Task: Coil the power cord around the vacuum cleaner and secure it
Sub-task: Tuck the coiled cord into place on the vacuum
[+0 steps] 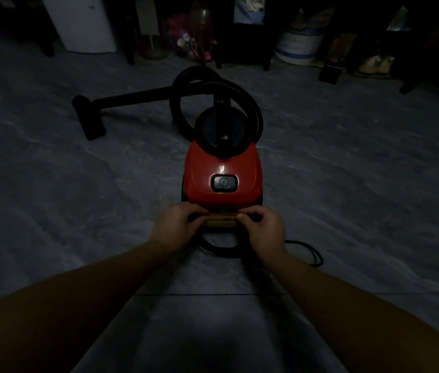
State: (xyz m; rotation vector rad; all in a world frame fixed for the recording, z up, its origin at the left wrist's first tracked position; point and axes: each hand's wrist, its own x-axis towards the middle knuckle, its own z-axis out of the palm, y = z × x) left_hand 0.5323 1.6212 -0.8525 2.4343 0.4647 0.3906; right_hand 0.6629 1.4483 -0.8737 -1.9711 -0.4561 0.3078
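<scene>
Red plastic vacuum cleaner (222, 168) stands on the grey marbled floor (51, 197), with open room either side. At its near edge, left hand (175, 224) and right hand (262, 230) curl round the black power cord (219, 250), which loops on the floor below them; the pale label (221, 222) between them is too dim to read

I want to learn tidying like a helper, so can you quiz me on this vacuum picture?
1. True or false: the vacuum cleaner is blue.
2. Pick one: a loop of power cord lies (a) on the floor beside the right hand, (b) on a chair.
3. Counting the left hand and the right hand, how many hands have fingers on the vacuum cleaner's near end?
Key: 1 false; 2 a; 3 two.
</scene>
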